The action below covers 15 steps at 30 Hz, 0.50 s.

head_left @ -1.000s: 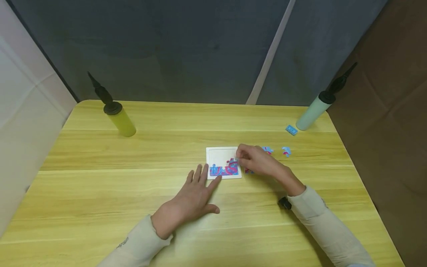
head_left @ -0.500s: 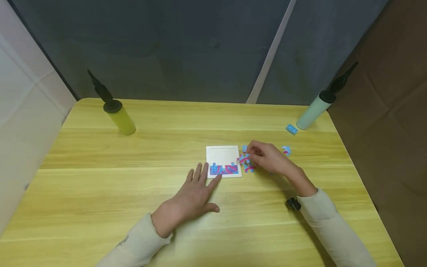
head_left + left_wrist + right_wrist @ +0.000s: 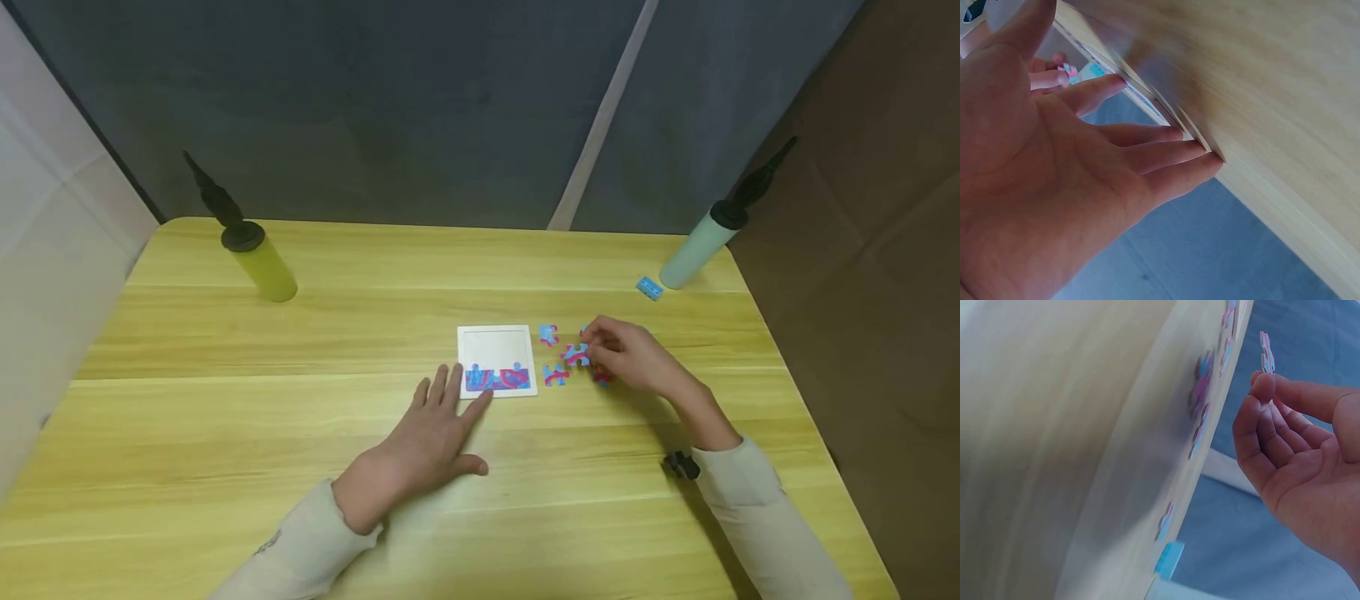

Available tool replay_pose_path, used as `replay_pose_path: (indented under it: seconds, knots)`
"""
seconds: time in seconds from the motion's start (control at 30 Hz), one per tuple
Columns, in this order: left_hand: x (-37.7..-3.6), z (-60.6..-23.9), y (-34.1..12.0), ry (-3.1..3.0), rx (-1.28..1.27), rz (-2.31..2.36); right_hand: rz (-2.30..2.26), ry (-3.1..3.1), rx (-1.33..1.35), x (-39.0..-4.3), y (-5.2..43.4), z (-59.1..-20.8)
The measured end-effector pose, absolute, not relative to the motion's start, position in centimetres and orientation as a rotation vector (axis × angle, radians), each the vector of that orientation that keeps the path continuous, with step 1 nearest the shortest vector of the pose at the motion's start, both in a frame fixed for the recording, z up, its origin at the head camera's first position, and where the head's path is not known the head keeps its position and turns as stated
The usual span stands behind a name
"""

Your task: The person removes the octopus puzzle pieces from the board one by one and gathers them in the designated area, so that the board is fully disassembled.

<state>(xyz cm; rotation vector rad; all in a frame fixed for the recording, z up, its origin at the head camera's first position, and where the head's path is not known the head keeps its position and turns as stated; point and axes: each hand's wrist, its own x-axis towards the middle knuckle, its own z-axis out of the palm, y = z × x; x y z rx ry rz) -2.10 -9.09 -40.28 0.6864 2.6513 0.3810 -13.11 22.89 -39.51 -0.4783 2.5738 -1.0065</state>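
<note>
My left hand [image 3: 414,450] lies spread with straight fingers, its fingertips touching the lower left edge of a white puzzle tray [image 3: 461,346]. A joined row of blue, purple and pink pieces [image 3: 497,380] fills the tray's bottom. My right hand [image 3: 633,357] is right of the tray and pinches a blue and pink puzzle piece [image 3: 576,356] between thumb and index finger. In the right wrist view the held piece [image 3: 1267,353] stands up from the fingertips, above the table. Loose puzzle pieces lie around it: one at the upper left [image 3: 549,335], one at the lower left [image 3: 555,375], others partly behind my hand.
A small blue block [image 3: 649,288] lies at the back right beside a pale green hand pump [image 3: 697,254] with a black top. A yellow hand pump [image 3: 264,267] stands at the back left. The wooden table [image 3: 225,433] ends at a dark curtain [image 3: 375,108].
My right hand has moved right, lifting the puzzle piece off the right side of the tray and over the loose pieces. My left hand stays at the tray.
</note>
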Motion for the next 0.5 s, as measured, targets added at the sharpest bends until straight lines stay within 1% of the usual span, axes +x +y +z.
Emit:
replay_pose_path:
  seconds: [0.5]
  knots:
    - [-2.1,-40.5,-9.2,2.673,0.712,0.400,-1.011,2.632,-0.425,-12.1,27.1,-40.2]
